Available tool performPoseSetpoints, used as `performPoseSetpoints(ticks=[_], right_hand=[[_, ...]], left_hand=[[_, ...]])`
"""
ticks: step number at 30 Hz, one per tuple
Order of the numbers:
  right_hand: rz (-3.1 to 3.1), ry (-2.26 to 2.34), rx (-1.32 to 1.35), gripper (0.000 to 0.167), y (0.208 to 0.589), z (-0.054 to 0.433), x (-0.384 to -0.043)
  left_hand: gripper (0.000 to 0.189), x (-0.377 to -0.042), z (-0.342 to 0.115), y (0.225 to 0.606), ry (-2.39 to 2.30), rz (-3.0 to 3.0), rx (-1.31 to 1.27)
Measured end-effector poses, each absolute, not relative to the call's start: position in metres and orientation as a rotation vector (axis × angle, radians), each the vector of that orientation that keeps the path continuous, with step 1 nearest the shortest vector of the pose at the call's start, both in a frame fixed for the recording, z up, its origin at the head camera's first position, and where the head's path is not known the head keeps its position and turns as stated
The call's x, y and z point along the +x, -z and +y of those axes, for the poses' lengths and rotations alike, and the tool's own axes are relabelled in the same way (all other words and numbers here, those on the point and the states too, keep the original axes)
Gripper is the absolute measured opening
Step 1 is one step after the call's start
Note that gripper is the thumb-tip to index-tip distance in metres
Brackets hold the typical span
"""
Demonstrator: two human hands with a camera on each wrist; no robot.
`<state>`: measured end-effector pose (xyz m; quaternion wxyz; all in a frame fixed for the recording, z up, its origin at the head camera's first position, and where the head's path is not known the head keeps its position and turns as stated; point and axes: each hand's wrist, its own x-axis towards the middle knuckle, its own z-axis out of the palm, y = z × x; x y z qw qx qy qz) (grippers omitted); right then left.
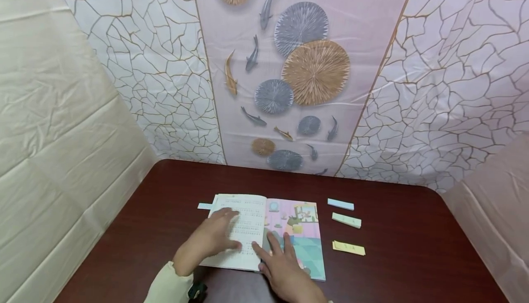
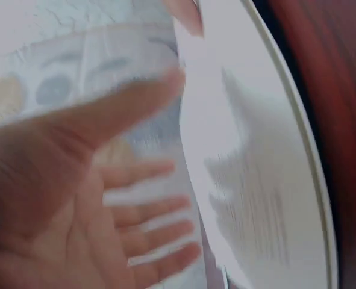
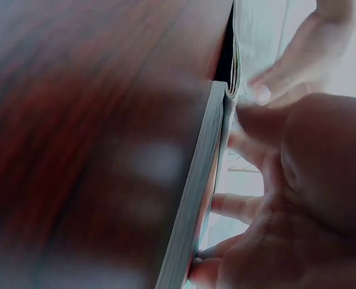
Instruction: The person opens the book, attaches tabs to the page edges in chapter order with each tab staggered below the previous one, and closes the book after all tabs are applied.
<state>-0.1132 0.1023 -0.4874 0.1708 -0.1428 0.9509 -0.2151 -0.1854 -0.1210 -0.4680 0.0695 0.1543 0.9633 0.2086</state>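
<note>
An open book [image 1: 248,202] lies on the dark red-brown table, its left page printed with text and its right page a colourful picture. Over the left page is my left hand [image 1: 212,236], fingers spread and nothing held; the left wrist view shows those fingers [image 2: 159,232] straight beside the white page [image 2: 256,150]. My right hand [image 1: 285,266] rests on the lower part of the picture page near the spine, fingers spread. In the right wrist view its fingertips touch the page above the book's thick edge [image 3: 196,174]. A pale blue paper tab [image 1: 205,206] sticks out from the left page's edge.
Right of the book lie three small sticky-note pads: a blue one [image 1: 340,204], a green one [image 1: 346,220] and a yellow one [image 1: 349,248]. A patterned cloth [image 1: 277,124] hangs behind the table [image 1: 396,229], with pale cloth walls on both sides.
</note>
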Motion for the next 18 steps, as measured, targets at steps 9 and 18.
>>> performPoseSetpoints(ticks=[9,18], right_hand=[[2.64,0.579,-0.33,0.074,0.487,0.099,-0.118],[2.692,0.59,-0.435,0.061,0.486,0.103,-0.115]], left_hand=[[0.102,-0.186,-0.099,0.475,-0.581,2.687,0.792],[0.1,-0.189,-0.094,0.479,-0.578,2.637,0.716]])
